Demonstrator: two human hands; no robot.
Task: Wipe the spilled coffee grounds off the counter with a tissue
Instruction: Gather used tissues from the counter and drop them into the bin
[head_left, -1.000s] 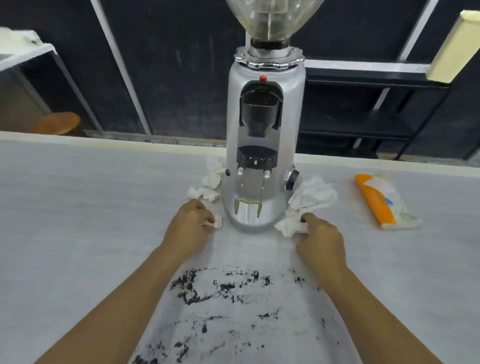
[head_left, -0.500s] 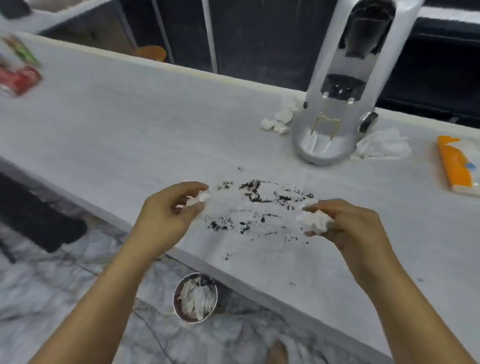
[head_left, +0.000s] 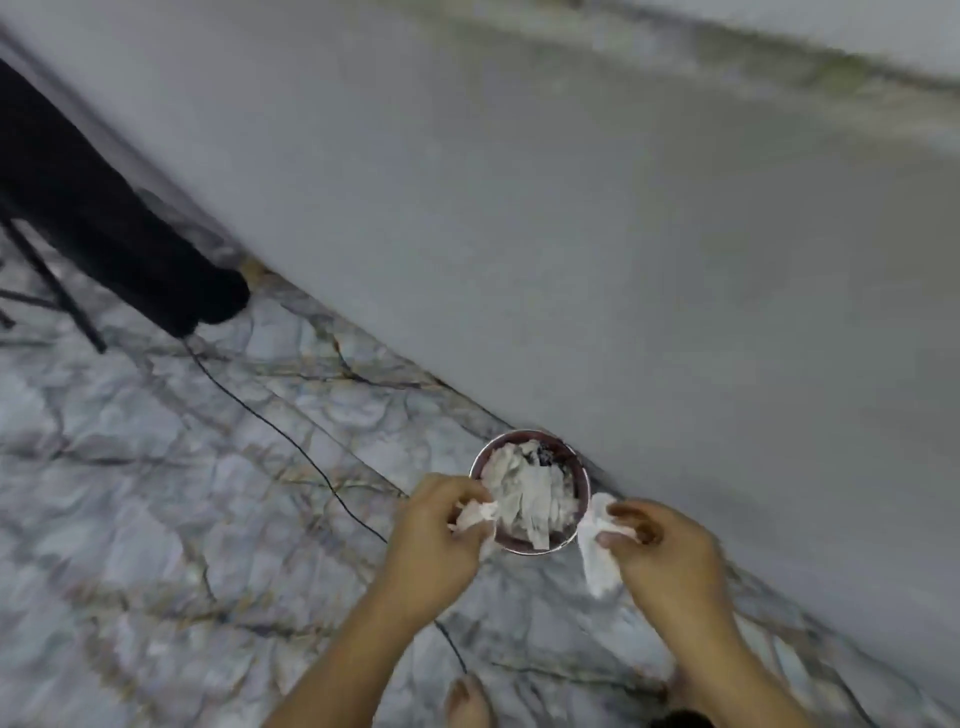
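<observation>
The view is blurred and tilted down at the floor. A small round metal bin (head_left: 581, 478) holding crumpled white tissues stands on the marble floor against the counter's side (head_left: 571, 234). My left hand (head_left: 439, 535) hovers over the bin's left rim, pinching a crumpled white tissue (head_left: 475, 512). My right hand (head_left: 667, 556) is just right of the bin, gripping a second white tissue (head_left: 597, 551) that hangs down. The spilled grounds and the counter top are out of view.
A black cable (head_left: 291, 441) runs across the marble floor (head_left: 156, 519) toward me. A dark object and thin black stand legs (head_left: 67, 312) sit at the left. A bare foot (head_left: 467, 701) shows at the bottom edge.
Both hands, each holding a tissue, have dropped from above the counter to the bin on the floor. The view has swung down, leaving the grinder and the grounds out of sight.
</observation>
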